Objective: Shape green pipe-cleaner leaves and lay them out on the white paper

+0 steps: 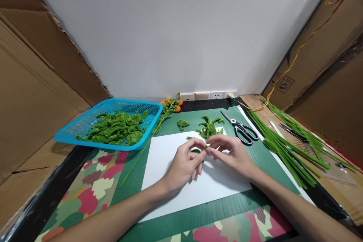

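Observation:
Both my hands meet over a white sheet [176, 189] in the middle of the table. My left hand [185, 164] and my right hand [229, 153] each pinch the same short green pipe-cleaner piece [202, 149], fingers closed on it, the piece bent into a small loop between them. Just beyond my fingers lies a small pile of finished green curled pieces [208, 128]. One single curled piece [183, 123] lies a little to the left of that pile.
A blue basket [85, 121] holding many green curled pieces stands at the left. A long green stem with orange flowers [170, 107] leans beside it. Black-handled scissors [241, 128] lie right of the pile. Straight green pipe cleaners [286, 140] are spread at the right. Cardboard walls flank both sides.

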The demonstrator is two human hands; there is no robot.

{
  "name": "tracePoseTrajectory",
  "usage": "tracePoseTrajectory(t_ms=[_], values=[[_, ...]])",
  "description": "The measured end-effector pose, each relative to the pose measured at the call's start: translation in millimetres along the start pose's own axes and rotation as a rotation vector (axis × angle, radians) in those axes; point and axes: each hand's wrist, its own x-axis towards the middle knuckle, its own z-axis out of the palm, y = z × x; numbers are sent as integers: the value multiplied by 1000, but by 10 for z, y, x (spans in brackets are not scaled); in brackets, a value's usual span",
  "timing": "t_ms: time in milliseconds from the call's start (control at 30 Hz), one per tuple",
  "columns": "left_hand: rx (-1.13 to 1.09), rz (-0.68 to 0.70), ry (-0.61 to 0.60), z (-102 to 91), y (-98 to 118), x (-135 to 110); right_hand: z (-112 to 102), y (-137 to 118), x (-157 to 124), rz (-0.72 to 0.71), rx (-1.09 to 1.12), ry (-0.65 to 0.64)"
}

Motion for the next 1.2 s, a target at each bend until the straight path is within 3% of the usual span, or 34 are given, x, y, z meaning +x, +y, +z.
tracePoseTrajectory(t_ms=[233, 433, 533, 633, 800, 900, 1033, 1200], values=[[-8, 31, 82, 35, 57, -12, -21, -34, 1, -48, -58, 24], [14, -23, 19, 13, 11, -3, -45, -45, 16, -46, 9, 92], [-17, -17, 45, 10, 1, 10, -47, -50, 3, -89, -69, 85], [-60, -8, 68, 13, 11, 25, -50, -15, -25, -202, -199, 57], [-84, -3, 64, 24, 35, 30, -67, 79, -36, -528, -454, 100], [-84, -12, 64, 33, 55, 19, -69, 93, -32, -591, -516, 107], [-91, -5, 58, 38, 66, 15, -55, 63, -37, -503, -453, 107], [-87, 14, 52, 23, 20, 22, -53, -24, -21, -170, -211, 76]])
